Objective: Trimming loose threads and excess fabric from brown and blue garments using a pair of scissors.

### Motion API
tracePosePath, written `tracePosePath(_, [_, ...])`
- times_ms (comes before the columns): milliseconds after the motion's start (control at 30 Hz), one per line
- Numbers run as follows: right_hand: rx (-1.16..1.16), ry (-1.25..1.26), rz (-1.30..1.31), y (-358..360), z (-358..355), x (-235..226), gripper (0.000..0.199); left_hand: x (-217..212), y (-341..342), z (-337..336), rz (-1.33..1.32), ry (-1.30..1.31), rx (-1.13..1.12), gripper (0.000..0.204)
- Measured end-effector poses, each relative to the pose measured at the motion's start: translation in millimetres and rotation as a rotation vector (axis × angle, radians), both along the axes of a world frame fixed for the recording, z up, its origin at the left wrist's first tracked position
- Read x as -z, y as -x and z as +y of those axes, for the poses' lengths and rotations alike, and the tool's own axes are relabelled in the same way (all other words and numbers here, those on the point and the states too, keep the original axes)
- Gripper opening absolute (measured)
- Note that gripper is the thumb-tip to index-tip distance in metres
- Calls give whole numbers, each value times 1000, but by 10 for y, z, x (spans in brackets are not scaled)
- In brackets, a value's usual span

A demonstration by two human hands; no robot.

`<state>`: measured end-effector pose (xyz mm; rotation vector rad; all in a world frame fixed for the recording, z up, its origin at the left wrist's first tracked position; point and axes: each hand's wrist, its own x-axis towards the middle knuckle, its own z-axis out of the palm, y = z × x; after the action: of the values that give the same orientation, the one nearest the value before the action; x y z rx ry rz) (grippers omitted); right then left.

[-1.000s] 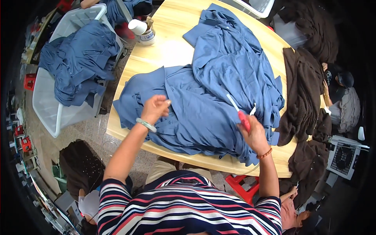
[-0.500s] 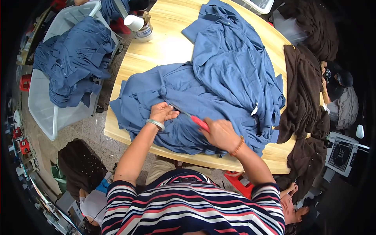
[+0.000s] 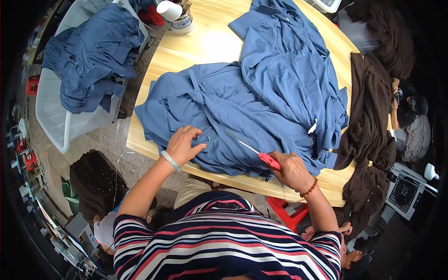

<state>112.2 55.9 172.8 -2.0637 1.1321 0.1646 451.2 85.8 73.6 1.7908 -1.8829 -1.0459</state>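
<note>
A blue buttoned shirt (image 3: 219, 102) lies rumpled across the near left of the table, a small button showing beside my left hand. My left hand (image 3: 184, 145) rests on its near edge, fingers apart and thumb stretched out, gripping nothing. Held in my right hand (image 3: 294, 171) is a pair of red-handled scissors (image 3: 269, 161); the thin blades point up and left over the cloth. My fingers partly hide the handles. Another blue garment (image 3: 289, 70) with a small white tag (image 3: 312, 126) lies behind and to the right.
The wooden table (image 3: 186, 51) bears a tub of tools (image 3: 181, 24) with a white cup (image 3: 169, 10). Dark brown garments (image 3: 361, 102) hang over its right edge. At left stands a pale bin (image 3: 49, 114) piled with blue garments (image 3: 93, 56). A red stool (image 3: 287, 212) is near my right side.
My left hand has let go of the cloth, opened and moved slightly left and nearer. My right hand has drawn the scissors right and nearer, off the spot by the left fingers.
</note>
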Motion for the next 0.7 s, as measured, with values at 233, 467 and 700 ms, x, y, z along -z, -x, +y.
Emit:
tracePosePath(233, [-119, 41, 138, -241, 98, -82, 27, 318, 64, -91, 164, -113, -53, 19])
tracePosePath(467, [-179, 83, -27, -801, 384, 90, 19, 626, -107, -63, 480, -227, -136, 12])
tracePosePath(700, [-74, 19, 120, -669, 346, -157, 27, 387, -420, -109, 546, -382, -179, 13])
